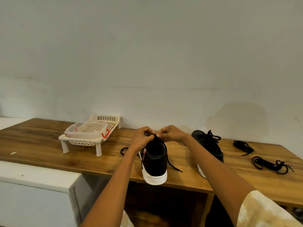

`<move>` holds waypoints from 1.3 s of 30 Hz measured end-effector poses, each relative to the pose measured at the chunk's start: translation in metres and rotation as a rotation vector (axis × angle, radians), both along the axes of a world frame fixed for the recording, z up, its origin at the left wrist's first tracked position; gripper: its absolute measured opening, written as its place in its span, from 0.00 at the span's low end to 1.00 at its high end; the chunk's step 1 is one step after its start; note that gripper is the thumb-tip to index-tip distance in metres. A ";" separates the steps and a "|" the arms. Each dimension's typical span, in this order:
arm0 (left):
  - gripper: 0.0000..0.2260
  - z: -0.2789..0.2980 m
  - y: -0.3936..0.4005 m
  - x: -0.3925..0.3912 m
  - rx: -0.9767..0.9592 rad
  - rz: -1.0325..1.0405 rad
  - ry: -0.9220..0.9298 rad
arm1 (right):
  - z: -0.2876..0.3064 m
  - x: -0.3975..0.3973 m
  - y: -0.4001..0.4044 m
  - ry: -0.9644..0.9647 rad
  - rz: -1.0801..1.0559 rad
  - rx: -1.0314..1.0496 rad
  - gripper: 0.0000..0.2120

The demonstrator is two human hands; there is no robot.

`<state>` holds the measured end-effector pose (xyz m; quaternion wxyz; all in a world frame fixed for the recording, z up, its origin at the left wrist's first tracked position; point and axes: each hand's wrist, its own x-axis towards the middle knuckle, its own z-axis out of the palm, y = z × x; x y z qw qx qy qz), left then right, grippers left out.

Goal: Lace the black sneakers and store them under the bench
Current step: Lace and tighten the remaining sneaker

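A long wooden tabletop (41, 141) carries a cream perforated plastic rack (89, 134) on short legs. Right of the rack stand two black white-soled sneakers (155, 163) (209, 149). Farther right of the rack lie two loose bundles of black laces (243, 147) (270, 164).

Lighting's pretty even and soft, kinda dim, with a greenish-grey cast on the wall (147, 46). There's a big fuzzy shadow on it up and right of the hands. Wide-angle lens bends the table (41, 141) edge out toward the sides. Whole thing's a bit soft, no real glare anywhere.
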<state>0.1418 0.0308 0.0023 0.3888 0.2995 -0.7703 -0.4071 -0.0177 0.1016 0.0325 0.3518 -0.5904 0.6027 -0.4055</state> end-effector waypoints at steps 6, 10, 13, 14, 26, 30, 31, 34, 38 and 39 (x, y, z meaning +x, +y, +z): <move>0.08 0.013 -0.004 0.003 0.138 -0.109 -0.143 | -0.003 0.011 -0.003 -0.147 -0.294 -0.109 0.05; 0.06 0.016 -0.002 0.002 0.131 -0.118 -0.187 | -0.015 0.013 0.004 -0.129 -0.402 -0.205 0.07; 0.07 0.013 0.001 0.001 0.131 -0.097 -0.157 | -0.023 0.012 0.012 -0.160 -0.434 -0.125 0.13; 0.07 0.012 0.002 0.000 0.137 -0.087 -0.141 | -0.024 0.012 0.016 -0.152 -0.405 -0.055 0.14; 0.08 -0.001 0.007 -0.015 0.029 0.088 0.019 | -0.037 0.022 0.015 -0.335 -0.350 -0.073 0.09; 0.09 -0.005 0.003 -0.022 -0.002 0.141 0.024 | -0.043 0.019 0.012 -0.385 -0.378 -0.114 0.04; 0.09 -0.005 0.003 -0.025 -0.011 0.162 0.027 | -0.044 0.018 0.012 -0.382 -0.372 -0.114 0.06; 0.09 -0.007 0.003 -0.034 -0.031 0.206 0.035 | -0.044 0.013 0.011 -0.385 -0.371 -0.069 0.13; 0.08 -0.008 0.001 -0.042 -0.026 0.223 0.059 | -0.041 0.008 0.005 -0.397 -0.367 -0.048 0.13; 0.08 -0.008 0.000 -0.043 -0.018 0.218 0.059 | -0.040 0.007 0.003 -0.402 -0.378 -0.063 0.12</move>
